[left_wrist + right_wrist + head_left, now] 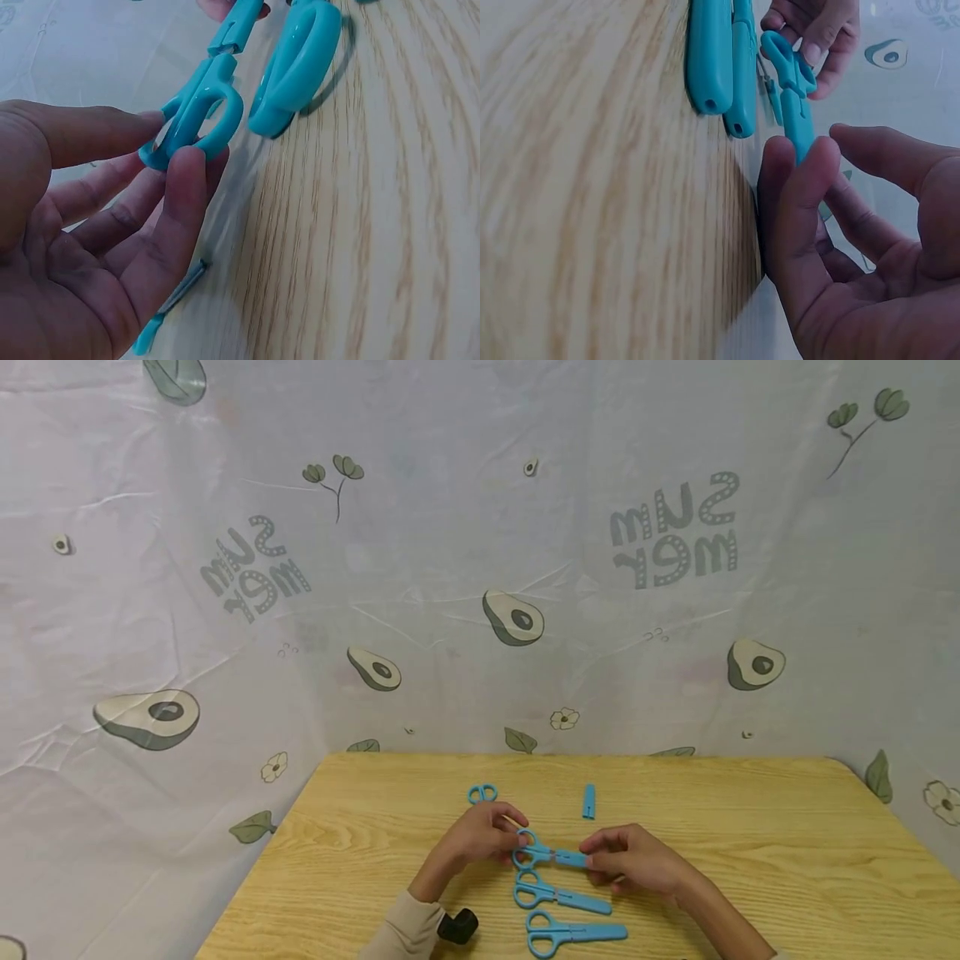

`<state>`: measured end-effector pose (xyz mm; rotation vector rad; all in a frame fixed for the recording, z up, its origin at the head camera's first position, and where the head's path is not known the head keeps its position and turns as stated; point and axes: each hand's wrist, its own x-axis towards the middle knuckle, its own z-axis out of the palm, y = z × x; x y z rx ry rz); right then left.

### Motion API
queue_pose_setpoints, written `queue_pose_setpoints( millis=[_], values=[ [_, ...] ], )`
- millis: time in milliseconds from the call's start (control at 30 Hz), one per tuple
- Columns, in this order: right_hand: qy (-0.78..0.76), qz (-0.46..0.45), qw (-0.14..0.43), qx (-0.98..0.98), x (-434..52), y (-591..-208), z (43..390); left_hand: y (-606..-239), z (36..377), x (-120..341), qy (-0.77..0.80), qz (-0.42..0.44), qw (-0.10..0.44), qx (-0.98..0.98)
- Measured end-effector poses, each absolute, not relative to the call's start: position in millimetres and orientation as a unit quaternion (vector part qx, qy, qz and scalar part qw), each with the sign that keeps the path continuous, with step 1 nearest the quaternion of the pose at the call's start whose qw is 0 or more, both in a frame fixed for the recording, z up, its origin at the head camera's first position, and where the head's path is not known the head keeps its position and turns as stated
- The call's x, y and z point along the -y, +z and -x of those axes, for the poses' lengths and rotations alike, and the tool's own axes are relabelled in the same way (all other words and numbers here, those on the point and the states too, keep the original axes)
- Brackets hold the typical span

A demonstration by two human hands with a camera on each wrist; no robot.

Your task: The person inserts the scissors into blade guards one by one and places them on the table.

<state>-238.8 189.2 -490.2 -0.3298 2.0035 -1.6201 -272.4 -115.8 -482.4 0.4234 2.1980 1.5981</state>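
Note:
My left hand (483, 837) pinches the finger loops of blue scissors (196, 112) between thumb and fingertips. A blue blade cover (572, 858) sits over their blades, with a narrow gap showing at the handle end. At the far end of that cover, my right hand (637, 864) holds the tip between thumb and curled fingers. In the right wrist view the fingertips (821, 161) hide the cover's end. The scissors are raised over the wooden table (750, 827). Nearer me, two covered blue scissors, one pair (581, 901) behind the other (596, 932), lie side by side.
Behind my left hand lie more blue scissors (482, 792), their bare blades showing in the left wrist view. A loose blue cover (588, 802) lies farther back, right of centre. A printed cloth (450, 527) hangs behind the table and along its sides.

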Motion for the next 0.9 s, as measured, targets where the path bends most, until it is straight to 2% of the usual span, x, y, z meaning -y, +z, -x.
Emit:
queue_pose_setpoints(
  millis=[900],
  values=[
    [-0.6, 0.146, 0.294, -0.73, -203, -474, 229, -477, 269, 133, 0.539, -0.145, 0.182, -0.81]
  ],
)
